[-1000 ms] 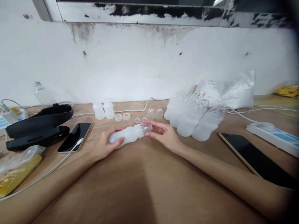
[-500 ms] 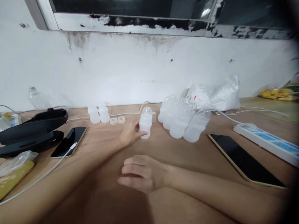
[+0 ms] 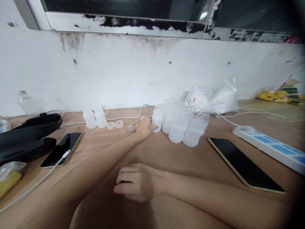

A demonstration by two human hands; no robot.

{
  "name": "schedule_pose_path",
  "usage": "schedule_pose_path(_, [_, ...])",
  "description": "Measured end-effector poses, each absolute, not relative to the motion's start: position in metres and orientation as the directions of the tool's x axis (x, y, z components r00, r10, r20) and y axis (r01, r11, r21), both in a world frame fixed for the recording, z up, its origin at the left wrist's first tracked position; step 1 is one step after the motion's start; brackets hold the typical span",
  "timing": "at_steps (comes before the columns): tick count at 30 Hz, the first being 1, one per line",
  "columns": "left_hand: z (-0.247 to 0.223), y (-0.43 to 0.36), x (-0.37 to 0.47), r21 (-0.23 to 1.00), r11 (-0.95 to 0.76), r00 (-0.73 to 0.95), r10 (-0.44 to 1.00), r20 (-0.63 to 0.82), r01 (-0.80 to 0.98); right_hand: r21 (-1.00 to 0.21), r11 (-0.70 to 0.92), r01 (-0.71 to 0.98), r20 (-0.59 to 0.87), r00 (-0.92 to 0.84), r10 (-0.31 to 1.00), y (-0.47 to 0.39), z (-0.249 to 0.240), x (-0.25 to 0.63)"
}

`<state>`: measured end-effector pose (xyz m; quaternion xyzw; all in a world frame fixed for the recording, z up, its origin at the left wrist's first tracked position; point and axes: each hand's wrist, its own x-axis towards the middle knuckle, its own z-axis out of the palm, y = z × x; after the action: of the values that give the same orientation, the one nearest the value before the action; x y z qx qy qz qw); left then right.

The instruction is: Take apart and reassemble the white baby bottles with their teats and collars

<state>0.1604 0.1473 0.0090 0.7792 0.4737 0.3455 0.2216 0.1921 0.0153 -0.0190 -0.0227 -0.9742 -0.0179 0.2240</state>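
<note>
White translucent plastic, clear domed cap: bottle [image 3: 156,120], found upright on brown tabletop [image 3: 166,159], at L end of capped-bottle cluster [image 3: 176,130]. Gripped in L hand [image 3: 144,127], thumb across front, other fingers mostly hidden. Close beside nearest capped one; cannot tell if touching. R hand [image 3: 137,183] noted palm-down, low on near side, fingers half curled; palm hidden, so cannot tell if closed on anything.

Edges/clearance: room to move noted on tabletop betw. L hand and R hand, also from front of cluster across to R phone [image 3: 243,163]. Tight on R side of bottle. Bounded at rear by white wall [image 3: 119,73].

Surroundings: just L of L hand, small clear teats [image 3: 130,127], partly covered by it; farther L, 2 white rings [image 3: 119,126], then pair of white bottles [image 3: 101,120]. Along base of wall, white cable [image 3: 128,118]. Behind cluster, white plastic bag [image 3: 225,99]; well R, power strip [image 3: 269,146]. Far L, black case-like item [image 3: 28,133] and L phone [image 3: 63,143], w/ charging plug [image 3: 66,154] lying over it.

In way: cluster, R of L hand; R forearm [image 3: 197,189], across near side, passing just below R phone.
</note>
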Motion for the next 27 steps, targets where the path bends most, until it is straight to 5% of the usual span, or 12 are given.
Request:
schedule_pose_path(9, [0.003, 0.137, 0.161, 0.600, -0.502, 0.283, 0.860, 0.425, 0.623, 0.049, 0.994, 0.101, 0.477, -0.876, 0.065, 0.014, -0.015, 0.192])
schedule_pose_path(14, [0.019, 0.085, 0.094, 0.490, -0.609, 0.418, 0.790, 0.449, 0.624, -0.039, 0.950, 0.310, 0.578, -0.769, 0.274, 0.013, -0.004, 0.211])
schedule_pose_path(16, [0.024, 0.056, 0.052, 0.456, -0.631, 0.487, 0.776, 0.401, 0.628, -0.137, 0.899, 0.416, 0.535, -0.733, 0.420, 0.012, -0.003, 0.219])
schedule_pose_path(19, [0.025, 0.018, -0.001, 0.323, -0.669, 0.669, 0.732, 0.130, 0.670, -0.225, 0.819, 0.527, 0.339, -0.746, 0.573, 0.012, -0.004, 0.228])
schedule_pose_path(23, [0.016, -0.005, -0.030, 0.310, -0.740, 0.788, 0.614, -0.052, 0.597, -0.276, 0.775, 0.568, 0.120, -0.780, 0.614, 0.014, -0.005, 0.227])
schedule_pose_path(27, [0.012, -0.005, -0.029, 0.306, -0.727, 0.775, 0.628, -0.069, 0.615, -0.301, 0.760, 0.576, 0.088, -0.777, 0.623, 0.015, -0.004, 0.225])
